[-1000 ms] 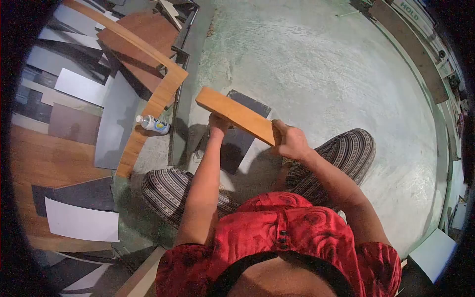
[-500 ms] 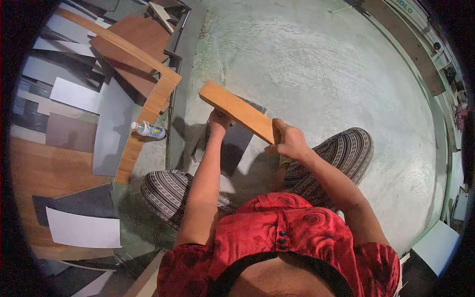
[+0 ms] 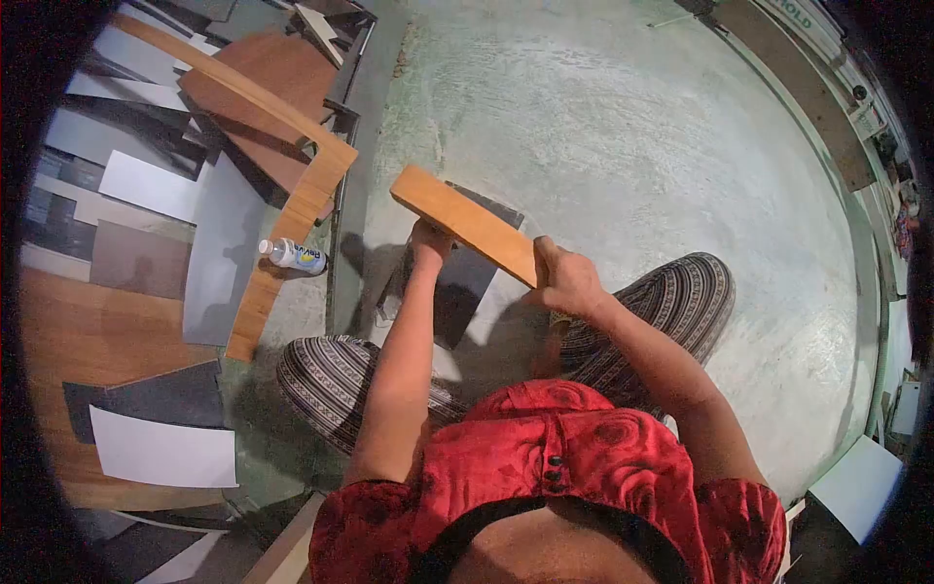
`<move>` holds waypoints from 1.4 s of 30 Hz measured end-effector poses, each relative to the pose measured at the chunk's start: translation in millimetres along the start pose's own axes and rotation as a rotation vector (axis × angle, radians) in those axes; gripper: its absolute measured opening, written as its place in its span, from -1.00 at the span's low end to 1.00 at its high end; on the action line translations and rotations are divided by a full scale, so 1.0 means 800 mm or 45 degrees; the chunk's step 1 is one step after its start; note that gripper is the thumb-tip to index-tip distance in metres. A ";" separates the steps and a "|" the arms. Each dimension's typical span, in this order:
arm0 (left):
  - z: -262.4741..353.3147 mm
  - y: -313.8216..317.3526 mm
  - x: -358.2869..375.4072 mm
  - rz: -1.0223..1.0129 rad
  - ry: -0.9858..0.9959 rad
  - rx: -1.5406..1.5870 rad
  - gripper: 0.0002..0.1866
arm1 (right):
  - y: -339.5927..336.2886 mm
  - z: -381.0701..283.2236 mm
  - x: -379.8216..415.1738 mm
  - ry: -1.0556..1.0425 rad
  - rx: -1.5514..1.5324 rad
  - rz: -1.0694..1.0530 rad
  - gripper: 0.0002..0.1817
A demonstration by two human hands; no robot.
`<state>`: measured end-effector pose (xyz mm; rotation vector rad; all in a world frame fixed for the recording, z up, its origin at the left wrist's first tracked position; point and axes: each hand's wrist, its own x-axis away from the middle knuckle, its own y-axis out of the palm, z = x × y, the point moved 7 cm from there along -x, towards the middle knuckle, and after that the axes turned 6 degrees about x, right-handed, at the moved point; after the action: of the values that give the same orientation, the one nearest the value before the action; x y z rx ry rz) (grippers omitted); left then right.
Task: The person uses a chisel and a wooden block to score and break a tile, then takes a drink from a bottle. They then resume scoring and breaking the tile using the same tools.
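An orange-brown wooden board [image 3: 469, 226] is held up in front of me, slanting from upper left to lower right. My right hand [image 3: 572, 279] grips its lower right end, with the thumb on top. Under the board's left part is my left hand [image 3: 431, 240], its fingers mostly hidden by the board. Below the board a dark grey panel [image 3: 462, 297] lies between my knees, partly covered by the board and my left forearm.
On the left, a bottle [image 3: 295, 256] lies on an L-shaped wooden strip [image 3: 275, 261]. Panel offcuts, including a white sheet [image 3: 165, 448], spread beyond it. Shelving [image 3: 798, 92] lines the far right. Pale green floor [image 3: 623, 146] lies ahead.
The board has shifted very slightly, its right end a little lower. My right hand has moved slightly with it.
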<state>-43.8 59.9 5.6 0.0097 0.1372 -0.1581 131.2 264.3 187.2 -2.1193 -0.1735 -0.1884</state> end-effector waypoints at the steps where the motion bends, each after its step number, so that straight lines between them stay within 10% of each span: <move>1: 0.009 0.005 0.004 -0.039 0.187 -0.022 -0.55 | -0.003 -0.002 0.001 0.004 -0.030 -0.015 -0.43; 11: 0.013 -0.003 0.022 0.212 -0.599 1.121 -0.66 | 0.004 0.003 -0.009 -0.076 -0.113 -0.093 -0.40; 14: 0.048 -0.007 0.017 0.064 -0.305 0.789 -0.67 | 0.000 0.001 -0.010 -0.102 -0.108 0.000 -0.38; 16: 0.081 -0.009 0.018 0.017 -0.121 -0.328 -0.67 | -0.010 -0.005 -0.005 -0.082 -0.228 0.056 -0.38; 22: 0.047 -0.010 0.003 -0.210 0.035 -0.958 -0.63 | -0.002 -0.008 -0.007 -0.098 -0.170 -0.002 -0.37; 23: 0.018 -0.008 0.000 -0.213 0.037 -0.958 -0.63 | -0.001 -0.006 -0.008 -0.096 -0.171 0.002 -0.37; 25: -0.018 -0.025 -0.003 0.135 0.095 0.612 -0.63 | 0.007 -0.005 -0.009 -0.128 -0.039 -0.050 -0.37; 27: -0.020 -0.039 -0.004 0.158 0.136 0.166 -0.68 | 0.001 -0.009 -0.004 -0.150 -0.072 0.007 -0.37; 29: 0.043 -0.011 0.008 -0.106 0.464 -1.150 -0.70 | -0.003 -0.015 -0.001 -0.176 -0.109 0.054 -0.37; 33: 0.089 0.006 0.023 -0.192 0.813 -1.223 -0.71 | -0.014 -0.018 0.003 -0.260 -0.341 0.256 -0.36; 35: 0.040 -0.022 0.017 0.156 -0.303 -0.074 -0.69 | -0.017 -0.015 0.000 -0.293 -0.372 0.316 -0.33; 39: -0.042 -0.025 -0.005 0.193 -0.290 1.362 -0.68 | 0.013 0.001 -0.014 -0.027 -0.008 -0.147 -0.22; 41: -0.018 -0.039 -0.005 0.079 -0.115 -0.364 -0.64 | 0.014 0.001 -0.013 -0.016 0.007 -0.187 -0.19; 42: -0.016 -0.039 -0.001 0.086 -0.117 -0.364 -0.64 | 0.010 0.000 -0.010 -0.034 -0.075 -0.119 -0.19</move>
<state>-51.6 29.4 -6.9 -0.2774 0.0664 -0.0702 125.0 259.5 178.7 -2.1747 -0.2862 -0.2230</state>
